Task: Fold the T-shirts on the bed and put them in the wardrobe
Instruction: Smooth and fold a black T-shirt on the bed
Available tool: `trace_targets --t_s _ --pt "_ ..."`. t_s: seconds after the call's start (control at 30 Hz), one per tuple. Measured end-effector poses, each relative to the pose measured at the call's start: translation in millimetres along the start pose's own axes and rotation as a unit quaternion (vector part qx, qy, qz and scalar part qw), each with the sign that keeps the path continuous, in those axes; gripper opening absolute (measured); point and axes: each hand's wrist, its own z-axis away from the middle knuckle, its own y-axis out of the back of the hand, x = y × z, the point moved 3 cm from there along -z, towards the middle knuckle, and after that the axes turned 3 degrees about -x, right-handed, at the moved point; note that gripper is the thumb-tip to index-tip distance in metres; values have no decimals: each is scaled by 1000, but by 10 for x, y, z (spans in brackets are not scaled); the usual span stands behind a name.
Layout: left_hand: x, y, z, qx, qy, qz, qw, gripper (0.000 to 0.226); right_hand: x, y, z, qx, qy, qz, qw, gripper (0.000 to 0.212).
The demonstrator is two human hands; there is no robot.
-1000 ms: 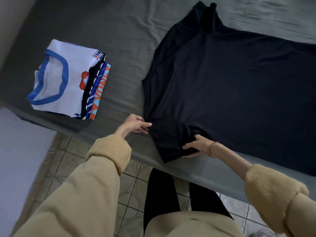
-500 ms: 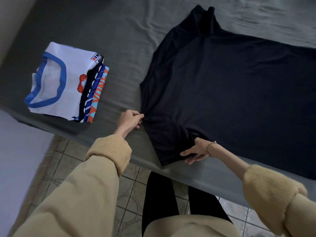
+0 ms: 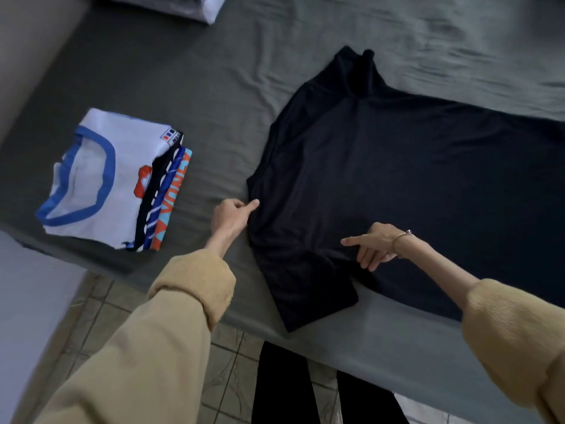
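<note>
Since the frame one second back: the left hand (image 3: 233, 216) has slid from the near sleeve seam up to the shoulder edge of the black T-shirt (image 3: 397, 191); the right hand (image 3: 374, 244) has shifted from the sleeve's underarm onto the body of the shirt, forefinger now extended; the view has tilted up, so a further pile of pale clothing (image 3: 183, 6) shows at the far edge of the bed (image 3: 189, 75).

Grip, left: fingers curled, thumb and forefinger pinching the shirt's edge at the shoulder; grip, right: forefinger straight along the cloth, the other fingers curled against a bunched fold near the underarm; whether they hold cloth cannot be told.

Position of the work: black T-shirt spread flat across the bed, collar toward the left, hem running out of view at right; near sleeve (image 3: 308, 295) lying toward the bed's front edge, far sleeve (image 3: 356, 65) pointing away; no fold made in it yet.

Done so far, judging by the layout: a stack of folded T-shirts (image 3: 116, 182) near the bed's left corner, white with blue collar on top, patterned ones beneath; well apart from the black shirt.

Left to do: fold the black shirt (first lengthwise fold appears to be in preparation); the far pile is too cropped to judge; carry everything to the wardrobe, which is not in view.
</note>
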Motion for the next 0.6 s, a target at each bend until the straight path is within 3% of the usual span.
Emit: trace_targets --t_s 0.1,0.23,0.33,0.4,0.6 --pt "145 -8 -101 -18 -3 -9 1000 44 -211 198 -177 127 110 16 986 20" --pt "237 -3 -223 -19 -21 -23 999 25 -619 352 -328 258 210 53 942 14" --pt "203 22 -304 -18 -17 2 1000 15 -934 383 -384 279 260 154 911 37" --pt "163 21 -323 -18 -5 15 1000 24 -1041 384 -416 285 263 199 900 46" --pt "386 74 -401 6 -43 -45 998 40 -1139 468 -523 317 272 199 887 40"
